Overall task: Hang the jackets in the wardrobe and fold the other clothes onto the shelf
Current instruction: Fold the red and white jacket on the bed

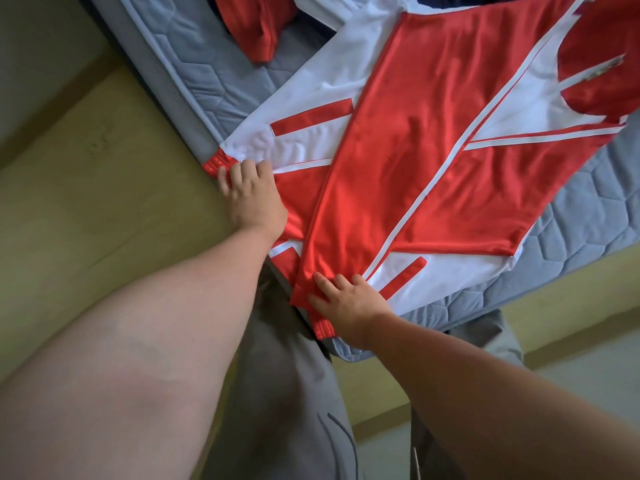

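Jacket (415, 140) | left hand (254, 195) flat, fingers spread on hem | right hand (346, 303) flat on sleeve

Jacket (415, 140) lies on mattress (207, 81) corner (sleeve folded across), another garment (256, 26) behind, w/ floor (104, 202) left.

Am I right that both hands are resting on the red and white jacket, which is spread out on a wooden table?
Not quite: the head view shows the red and white jacket spread on a grey quilted mattress, not a wooden table. The left hand and right hand do rest on it.

Probably a home bedroom: bare quilted mattress (214, 88), clothes on it.
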`<state>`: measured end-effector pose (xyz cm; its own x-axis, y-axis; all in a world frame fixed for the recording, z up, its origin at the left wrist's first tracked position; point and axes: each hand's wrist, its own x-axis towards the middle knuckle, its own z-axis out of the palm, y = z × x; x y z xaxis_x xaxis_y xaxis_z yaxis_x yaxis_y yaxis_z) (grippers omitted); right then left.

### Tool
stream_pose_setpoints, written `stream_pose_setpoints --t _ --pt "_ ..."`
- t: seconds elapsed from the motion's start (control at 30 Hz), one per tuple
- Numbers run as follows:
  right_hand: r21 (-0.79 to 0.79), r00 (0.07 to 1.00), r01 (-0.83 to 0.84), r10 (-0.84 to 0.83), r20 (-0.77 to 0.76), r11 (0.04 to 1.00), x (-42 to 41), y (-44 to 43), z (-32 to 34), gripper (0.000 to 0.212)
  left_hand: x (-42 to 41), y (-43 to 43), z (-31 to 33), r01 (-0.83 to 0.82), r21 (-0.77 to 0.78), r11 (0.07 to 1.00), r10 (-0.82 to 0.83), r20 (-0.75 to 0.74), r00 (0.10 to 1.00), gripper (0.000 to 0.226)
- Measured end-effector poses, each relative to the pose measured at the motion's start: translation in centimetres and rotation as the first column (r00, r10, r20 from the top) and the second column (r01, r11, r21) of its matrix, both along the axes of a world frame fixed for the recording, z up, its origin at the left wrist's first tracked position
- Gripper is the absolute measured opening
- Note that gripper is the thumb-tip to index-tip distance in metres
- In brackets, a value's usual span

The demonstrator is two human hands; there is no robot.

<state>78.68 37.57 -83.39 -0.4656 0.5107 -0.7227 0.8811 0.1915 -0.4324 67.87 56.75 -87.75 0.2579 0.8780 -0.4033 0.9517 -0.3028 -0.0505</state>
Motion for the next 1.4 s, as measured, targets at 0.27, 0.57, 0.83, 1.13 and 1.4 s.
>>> stream_pose_setpoints --t 0.27,0.57,0.83,1.13,1.4 --pt "0.008 1.0 0.028 -0.028 -0.005 1.0 0.1 -1.3 0.1 0.073 1.0 5.5 0.4 0.126 -0.06 0.99 -0.121 0.085 0.989 0.029" --pt "-0.013 0.996 0.055 -0.056 -0.064 0.998 0.6 -0.9 0.1 0.06 1.2 4.7 0.3 0.072 -0.093 0.993 -0.078 -0.06 0.995 0.038" --pt "0.17 0.682 0.722 -0.732 -0.011 0.67 6.6 1.2 -0.4 0.033 7.9 4.6 2.3 0.193 0.083 0.978 -0.197 0.05 0.979 0.038" --pt "0.304 -0.46 0.85 -0.888 0.027 -0.431 26.5 2.6 -2.4 0.029 29.8 4.2 2.7 0.453 -0.04 0.891 -0.426 0.276 0.862 0.041" --pt "0.146 -0.739 0.672 -0.671 0.069 -0.726 41.6 2.4 -6.3 0.05 46.7 4.8 0.6 0.506 -0.07 0.86 -0.471 0.276 0.838 0.033"
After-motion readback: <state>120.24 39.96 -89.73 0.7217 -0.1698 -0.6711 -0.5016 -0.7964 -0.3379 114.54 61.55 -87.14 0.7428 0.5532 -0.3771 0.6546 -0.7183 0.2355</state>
